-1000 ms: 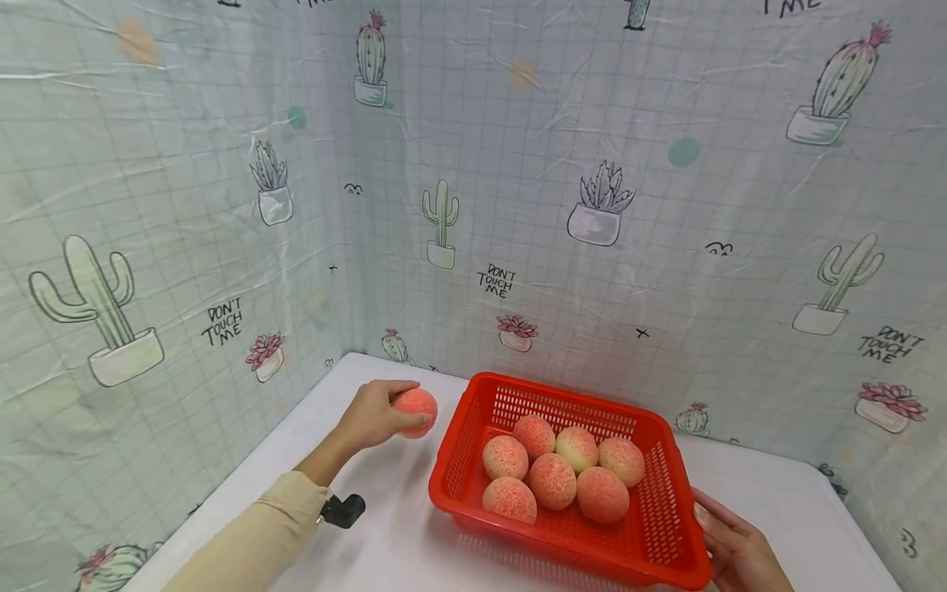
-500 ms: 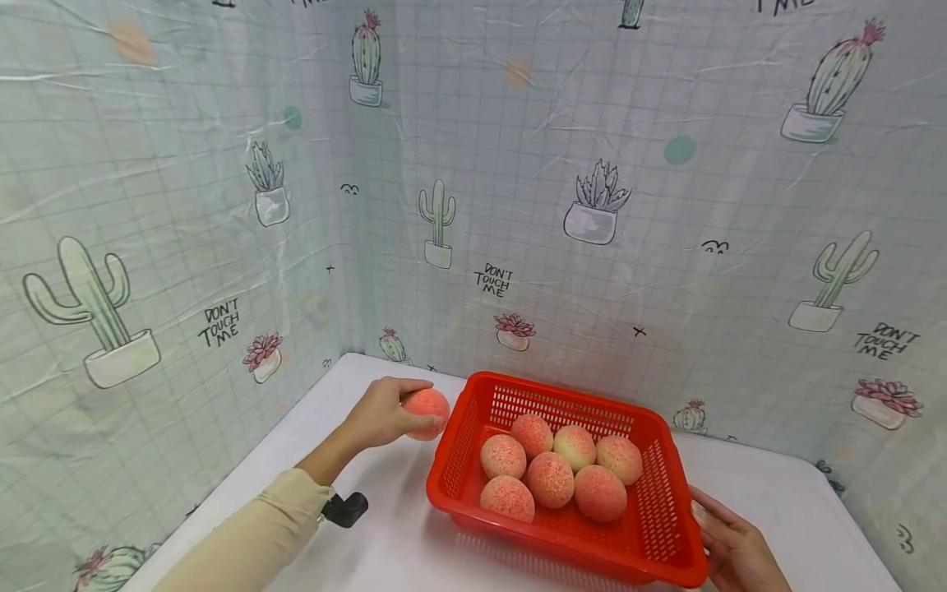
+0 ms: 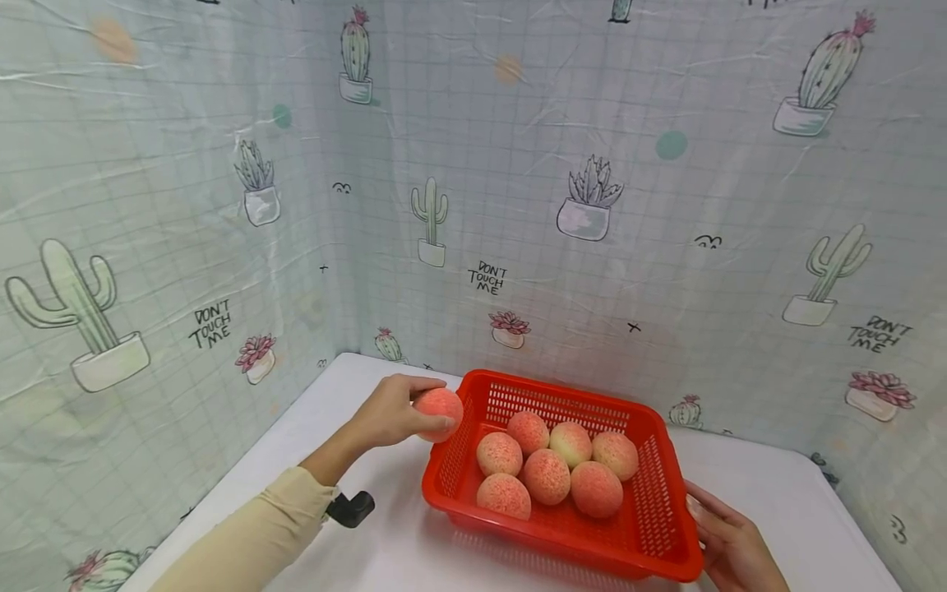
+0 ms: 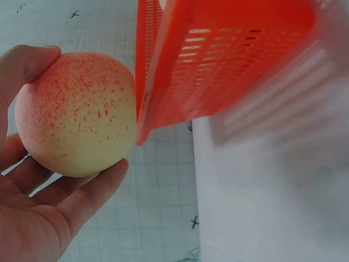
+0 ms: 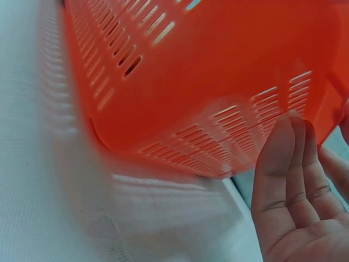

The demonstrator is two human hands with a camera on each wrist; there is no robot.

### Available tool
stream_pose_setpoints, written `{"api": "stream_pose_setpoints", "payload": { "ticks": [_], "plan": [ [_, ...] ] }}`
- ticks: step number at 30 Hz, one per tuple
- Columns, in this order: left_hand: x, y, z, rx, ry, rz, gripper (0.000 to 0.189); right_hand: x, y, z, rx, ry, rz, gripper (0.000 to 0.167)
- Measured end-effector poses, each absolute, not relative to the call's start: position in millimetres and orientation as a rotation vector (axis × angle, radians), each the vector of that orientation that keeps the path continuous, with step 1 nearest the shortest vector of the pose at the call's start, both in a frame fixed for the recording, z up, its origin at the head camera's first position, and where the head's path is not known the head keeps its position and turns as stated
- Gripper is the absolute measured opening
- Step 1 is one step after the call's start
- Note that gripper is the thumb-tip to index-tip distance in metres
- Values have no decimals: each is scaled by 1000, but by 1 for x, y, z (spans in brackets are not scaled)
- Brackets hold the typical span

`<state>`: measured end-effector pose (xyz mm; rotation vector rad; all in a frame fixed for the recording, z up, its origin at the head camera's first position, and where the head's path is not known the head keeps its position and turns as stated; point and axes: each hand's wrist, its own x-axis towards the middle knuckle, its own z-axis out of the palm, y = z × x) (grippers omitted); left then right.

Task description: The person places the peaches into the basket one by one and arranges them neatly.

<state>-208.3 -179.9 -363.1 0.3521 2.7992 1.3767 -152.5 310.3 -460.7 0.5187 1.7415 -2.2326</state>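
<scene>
My left hand (image 3: pixel 388 411) grips a round pink and pale-yellow peach (image 3: pixel 439 413) between thumb and fingers. It overlaps the left rim of a red plastic basket (image 3: pixel 570 546) in the head view. Up close in the left wrist view, the peach (image 4: pixel 82 114) shows red speckles and sits right beside the basket's rim. Inside the basket several similar peaches (image 3: pixel 546 477) lie grouped together. At the basket's right side, my right hand (image 3: pixel 728 538) holds the rim. Its fingers (image 5: pixel 275 158) lie against the slotted outer wall in the right wrist view.
The basket stands on a white table (image 3: pixel 355 567). Behind and to the left hangs a pale gridded curtain (image 3: pixel 518 181) printed with cacti. A black device (image 3: pixel 351 510) is strapped at the left wrist.
My left hand has carried the peach to the right, from beside the basket up to its left rim. The right hand stays at the basket's right side.
</scene>
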Motion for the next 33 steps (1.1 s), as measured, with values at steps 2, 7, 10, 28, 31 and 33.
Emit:
{"api": "stream_pose_setpoints", "payload": {
  "ticks": [2,7,10,28,31,33],
  "plan": [
    [-208,-177,-361,360,2785,1381,61,-153,310,-460,524,1742,-2232,23],
    [-207,-169,-357,407,2728,1411,60,-153,308,-459,529,1741,-2233,21],
    [-206,-164,-356,438,2703,1426,58,-153,308,-458,535,1735,-2238,20],
    [-211,-136,-351,647,2649,1381,48,-152,307,-458,545,1743,-2258,24],
    [-212,-132,-350,661,2636,1371,50,-151,308,-459,556,1738,-2261,23],
    [-212,-129,-349,668,2619,1373,51,-151,308,-459,560,1741,-2261,23]
  ]
}}
